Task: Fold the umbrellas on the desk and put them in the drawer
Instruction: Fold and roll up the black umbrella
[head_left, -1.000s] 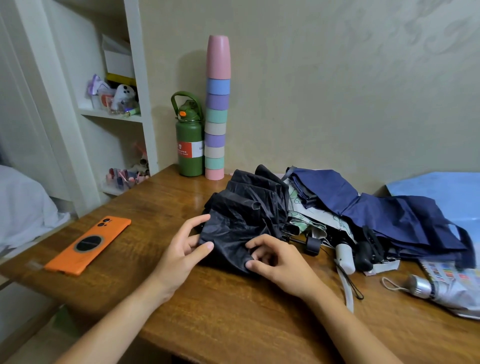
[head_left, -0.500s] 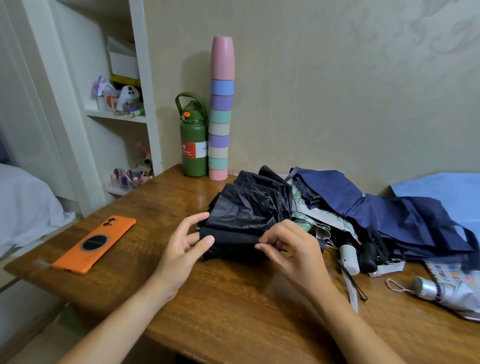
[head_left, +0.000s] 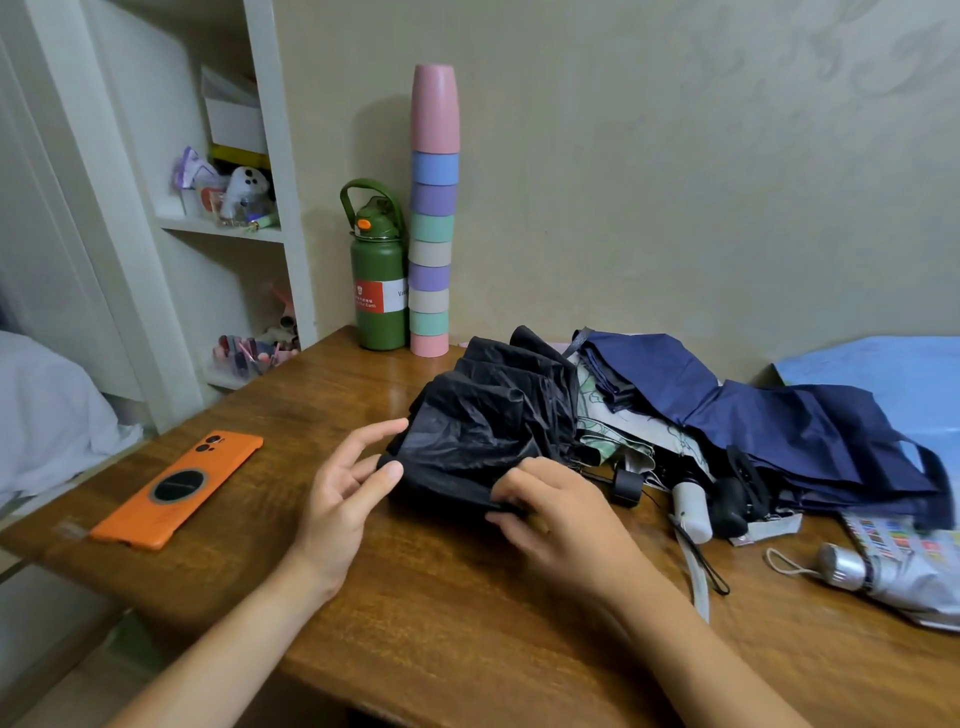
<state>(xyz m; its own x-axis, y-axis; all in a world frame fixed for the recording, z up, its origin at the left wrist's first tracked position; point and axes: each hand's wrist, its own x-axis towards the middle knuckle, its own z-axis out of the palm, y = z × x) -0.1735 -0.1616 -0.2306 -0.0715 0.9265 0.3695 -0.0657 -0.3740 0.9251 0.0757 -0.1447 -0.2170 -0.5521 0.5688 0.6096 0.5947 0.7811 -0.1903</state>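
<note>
Honestly, most of the risk sits between my hands. Furthest left on the bench (head_left: 415, 597), the orange phone (head_left: 176, 488) lies near the edge, well apart from the work; a wide sweep of my left arm could knock it off. My left hand (head_left: 345, 493) is spread, fingers straight, thumb and fingertips just touching the left end of the black umbrella (head_left: 488, 431), steadying rather than gripping. If that end slips, the loose pleats fan out and the fold is lost. My right hand (head_left: 561, 514) pinches the near edge of the black fabric, fingers curled on it. Pulling too hard could drag the whole bundle toward me or crumple the panels unevenly, so the umbrella ends up too bulky for the drawer, which is out of view.

Right of that, the patterned umbrella (head_left: 634, 436) and the navy umbrella (head_left: 779, 421) lie piled against the black one, their handles and cords tangled close by. Fabric or a strap could catch as I roll. Far right, the silver umbrella (head_left: 883, 577) lies close to the bench's edge and could get nudged off.
</note>
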